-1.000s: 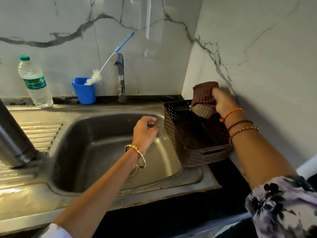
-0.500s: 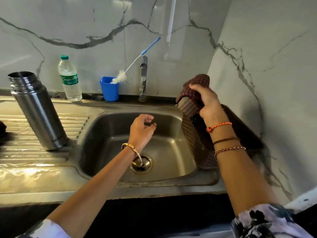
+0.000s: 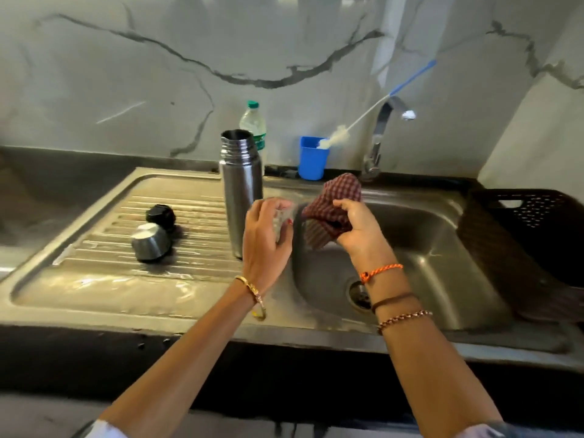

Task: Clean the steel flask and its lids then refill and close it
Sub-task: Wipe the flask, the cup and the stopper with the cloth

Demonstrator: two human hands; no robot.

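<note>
While the open steel flask (image 3: 241,188) is standing upright on the drainboard (image 3: 104,273), the right hand (image 3: 354,226) is pinching a checked cloth (image 3: 331,210) above the sink's left rim. The left hand's (image 3: 265,241) grip is hanging loosely curled, holding nothing.

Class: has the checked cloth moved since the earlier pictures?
Yes. The checked cloth has gone from the brown basket leftward, over the sink, gripped by the right hand.

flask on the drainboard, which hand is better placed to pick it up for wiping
Left, probably. The left hand hovers beside the flask and seems to hold nothing, while the right hand is farther over the sink, gripping the cloth.
</note>
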